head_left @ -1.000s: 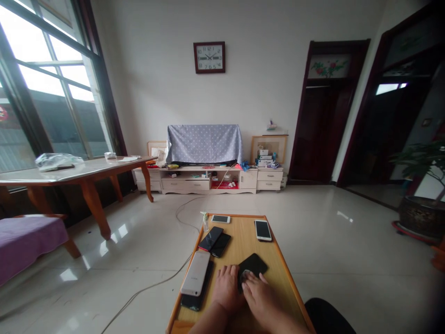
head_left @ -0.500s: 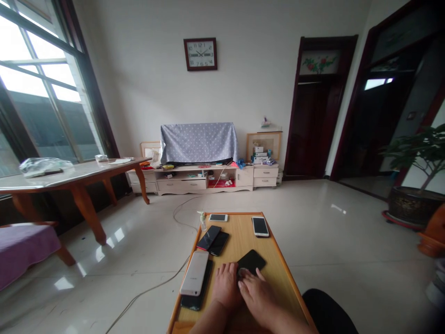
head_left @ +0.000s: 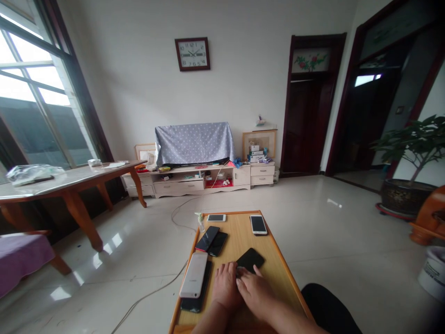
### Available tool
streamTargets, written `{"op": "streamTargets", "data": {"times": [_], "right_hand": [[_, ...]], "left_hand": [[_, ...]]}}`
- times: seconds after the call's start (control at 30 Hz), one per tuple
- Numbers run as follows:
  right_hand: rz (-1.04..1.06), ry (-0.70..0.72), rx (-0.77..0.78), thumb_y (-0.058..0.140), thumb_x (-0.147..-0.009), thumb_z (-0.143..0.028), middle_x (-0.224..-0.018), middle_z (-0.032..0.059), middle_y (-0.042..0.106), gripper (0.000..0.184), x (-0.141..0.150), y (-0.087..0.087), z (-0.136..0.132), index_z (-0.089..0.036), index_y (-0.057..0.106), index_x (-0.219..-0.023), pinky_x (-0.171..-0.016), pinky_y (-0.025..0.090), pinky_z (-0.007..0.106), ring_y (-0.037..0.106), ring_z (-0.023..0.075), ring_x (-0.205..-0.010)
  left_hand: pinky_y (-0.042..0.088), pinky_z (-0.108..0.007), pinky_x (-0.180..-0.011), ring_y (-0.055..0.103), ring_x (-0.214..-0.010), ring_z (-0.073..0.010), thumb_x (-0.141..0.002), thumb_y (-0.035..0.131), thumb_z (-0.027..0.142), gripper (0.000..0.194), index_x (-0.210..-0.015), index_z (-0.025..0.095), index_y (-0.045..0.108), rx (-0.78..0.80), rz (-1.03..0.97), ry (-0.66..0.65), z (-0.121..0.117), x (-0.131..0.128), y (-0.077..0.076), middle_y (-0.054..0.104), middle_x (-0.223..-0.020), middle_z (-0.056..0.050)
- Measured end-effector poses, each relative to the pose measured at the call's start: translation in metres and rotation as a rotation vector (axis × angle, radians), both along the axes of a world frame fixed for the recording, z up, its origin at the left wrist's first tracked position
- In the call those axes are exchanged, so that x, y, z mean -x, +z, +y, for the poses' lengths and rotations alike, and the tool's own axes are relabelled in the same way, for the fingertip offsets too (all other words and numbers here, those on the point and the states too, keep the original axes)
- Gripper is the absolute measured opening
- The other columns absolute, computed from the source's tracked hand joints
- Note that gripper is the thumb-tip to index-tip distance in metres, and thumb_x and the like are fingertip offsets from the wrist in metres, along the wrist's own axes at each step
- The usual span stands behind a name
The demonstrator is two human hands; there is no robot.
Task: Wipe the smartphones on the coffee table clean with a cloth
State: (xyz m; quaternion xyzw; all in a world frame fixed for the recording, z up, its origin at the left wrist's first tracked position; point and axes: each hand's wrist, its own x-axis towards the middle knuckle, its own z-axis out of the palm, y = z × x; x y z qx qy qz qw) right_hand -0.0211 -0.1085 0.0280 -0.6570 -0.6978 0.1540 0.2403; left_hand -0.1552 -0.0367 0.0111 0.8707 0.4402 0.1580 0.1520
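Observation:
A low wooden table (head_left: 274, 273) stands in front of me with several phones on it. My left hand (head_left: 225, 285) lies flat on the tabletop, fingers together, holding down the near edge of a black phone (head_left: 251, 259). My right hand (head_left: 253, 291) rests beside it, its fingertips pressing a small pale thing on that phone's near end; I cannot make out what it is. To the left lies a pink-gold phone (head_left: 193, 280) stacked on a dark one. Two black phones (head_left: 212, 239) overlap farther out.
Two white phones (head_left: 257, 224) and a small bottle (head_left: 200, 222) sit at the table's far end. A cable (head_left: 156, 290) runs over the tiled floor. A long table (head_left: 69, 178) stands left, a potted plant (head_left: 410, 157) and a white bucket (head_left: 433, 272) right.
The view has swung to the right, bringing the plant and a white bucket into sight. Both hands have stayed on the black phone, the right fingers shifting slightly.

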Motion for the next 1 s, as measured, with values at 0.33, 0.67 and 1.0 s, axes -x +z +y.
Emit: {"op": "streamTargets", "data": {"times": [0.33, 0.67, 1.0], "right_hand": [[-0.077, -0.17, 0.067, 0.025, -0.104, -0.04, -0.147, 0.0115, 0.056, 0.054, -0.025, -0.003, 0.017, -0.02, 0.064, -0.135, -0.123, 0.014, 0.051, 0.044, 0.0247, -0.142], [-0.024, -0.135, 0.112, 0.026, -0.104, -0.038, -0.149, 0.0062, 0.054, 0.05, -0.031, 0.007, 0.02, -0.028, 0.063, -0.135, -0.123, 0.013, 0.049, 0.043, 0.0225, -0.143], [0.048, 0.043, 0.081, 0.027, -0.103, -0.031, -0.149, 0.0045, 0.054, 0.048, -0.011, 0.007, 0.017, -0.033, 0.057, -0.141, -0.124, 0.005, 0.053, 0.046, 0.0207, -0.141]], "left_hand": [[0.034, -0.039, -0.101, 0.053, -0.115, -0.029, -0.08, 0.057, 0.042, 0.047, -0.123, 0.023, 0.057, -0.061, -0.057, 0.001, 0.001, -0.003, -0.009, 0.064, -0.122, -0.009], [0.033, -0.038, -0.104, 0.052, -0.117, -0.029, -0.077, 0.058, 0.04, 0.049, -0.123, 0.023, 0.058, -0.044, -0.01, 0.006, -0.002, -0.004, -0.001, 0.064, -0.124, -0.008], [0.035, -0.037, -0.099, 0.055, -0.112, -0.0269, -0.084, 0.053, 0.04, 0.043, -0.124, 0.024, 0.056, -0.058, -0.004, -0.012, 0.002, -0.004, -0.005, 0.064, -0.121, -0.008]]}}
